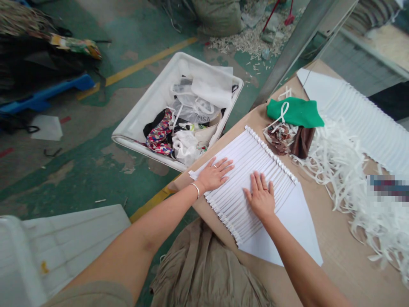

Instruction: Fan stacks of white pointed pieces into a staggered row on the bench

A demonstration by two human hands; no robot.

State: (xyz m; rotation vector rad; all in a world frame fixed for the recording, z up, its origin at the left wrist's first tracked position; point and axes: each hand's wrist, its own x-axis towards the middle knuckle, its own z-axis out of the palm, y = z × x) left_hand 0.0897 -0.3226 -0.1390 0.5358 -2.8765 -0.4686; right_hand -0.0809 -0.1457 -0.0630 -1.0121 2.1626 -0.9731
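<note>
A fanned stack of white sheets (236,170) lies on the brown tabletop, its pieces overlapping in narrow steps with small white tabs along both side edges. My left hand (215,175) rests flat on the stack's left part, fingers spread, a ring and a bracelet on it. On the middle of the stack lies my right hand (261,198), palm down with its fingers apart. Neither hand grips anything. The broad lowest sheet (297,221) shows bare toward the right front.
Beyond the stack lie a green cloth (295,112), brown scraps (302,143) and a heap of white strips (348,179). Another fanned white stack (361,111) is at the right. A white bin (137,115) with bags and fabric stands left of the table (345,238), near a metal post (290,49).
</note>
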